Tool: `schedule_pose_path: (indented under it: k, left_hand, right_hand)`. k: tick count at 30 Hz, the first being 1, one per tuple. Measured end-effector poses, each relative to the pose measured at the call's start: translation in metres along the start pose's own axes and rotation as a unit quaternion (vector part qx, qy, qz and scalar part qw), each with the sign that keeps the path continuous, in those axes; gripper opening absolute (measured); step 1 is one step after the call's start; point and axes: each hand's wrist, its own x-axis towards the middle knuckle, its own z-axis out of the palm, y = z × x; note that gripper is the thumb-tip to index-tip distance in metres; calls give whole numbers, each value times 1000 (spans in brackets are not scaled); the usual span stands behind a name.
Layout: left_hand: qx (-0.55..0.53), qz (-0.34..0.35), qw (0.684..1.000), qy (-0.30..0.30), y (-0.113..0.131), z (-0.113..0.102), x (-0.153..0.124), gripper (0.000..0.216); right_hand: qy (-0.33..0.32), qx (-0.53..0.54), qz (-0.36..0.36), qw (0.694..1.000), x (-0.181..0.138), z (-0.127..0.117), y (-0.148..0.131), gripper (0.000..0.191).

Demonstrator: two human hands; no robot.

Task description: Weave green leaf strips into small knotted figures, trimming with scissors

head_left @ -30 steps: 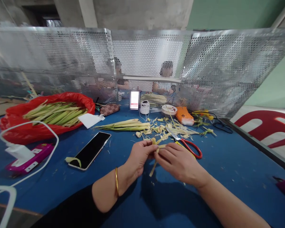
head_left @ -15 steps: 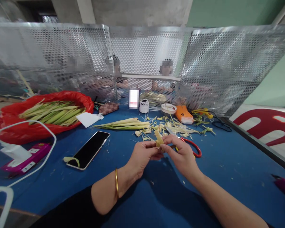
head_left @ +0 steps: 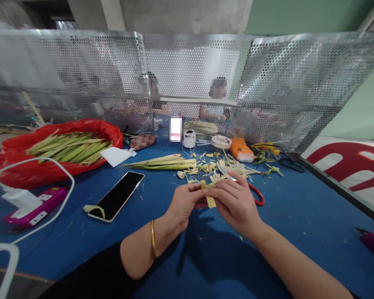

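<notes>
Over the middle of the blue table, my left hand (head_left: 183,204) pinches a pale yellow-green leaf strip (head_left: 211,202) between thumb and fingers. My right hand (head_left: 238,202) closes on the same strip from the other side, fingertips against those of the left. One end of the strip hangs below the fingers, and a paler piece shows above them. Behind the right hand lie scissors with a red handle (head_left: 259,195), partly covered. Cut leaf scraps (head_left: 210,167) are scattered just beyond both hands, beside a bundle of long green-white stalks (head_left: 162,162).
Left stands a red plastic bag (head_left: 11,160) of green leaves. A phone (head_left: 120,194), a purple power strip (head_left: 51,201) and a white cable lie nearer. Behind are a thread spool (head_left: 189,139), a tape roll (head_left: 221,143), an orange packet (head_left: 241,150) and a perforated metal screen (head_left: 193,58).
My right hand has turned over, its back now facing up, and its fingers reach further across. The strip's end, which pointed up, now hangs down. The left hand has barely moved.
</notes>
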Motion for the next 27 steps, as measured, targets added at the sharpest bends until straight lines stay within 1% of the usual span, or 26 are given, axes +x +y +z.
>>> schedule_pose_path:
  k: [2, 5, 7, 9, 10, 12, 16, 19, 23, 27]
  left_hand:
    - [26, 10, 1000, -7, 0, 1, 0, 24]
    - [52, 20, 998, -29, 0, 1, 0, 23]
    - [53, 23, 998, -37, 0, 0, 0, 25]
    - [52, 23, 998, -41, -1, -1, 0, 26]
    - [53, 22, 997, -45, -1, -1, 0, 27]
    - [53, 22, 997, -57, -1, -1, 0, 27]
    - [50, 23, 996, -68, -1, 1, -1, 27]
    - [61, 33, 996, -58, 0, 2, -2, 29]
    - [64, 38, 997, -29, 0, 0, 0, 29]
    - [61, 30, 998, -13, 2, -4, 2, 29]
  right_hand:
    - [3, 39, 37, 999, 0, 2, 2, 16]
    - [9, 103, 141, 985, -2, 7, 5, 11]
    - [-5, 159, 229, 960, -2, 10, 8, 11]
    - [-20, 208, 306, 929, -2, 10, 9, 14]
    - [-21, 224, 333, 916, -1, 10, 9, 16]
    - [-17, 241, 365, 899, 0, 9, 9, 18]
    - [-22, 259, 399, 879, 1, 9, 9, 19]
    - [-33, 249, 408, 877, -1, 12, 10, 20]
    - [-77, 241, 386, 887, -1, 9, 15, 16]
    - [-99, 276, 342, 893, 4, -8, 20, 18]
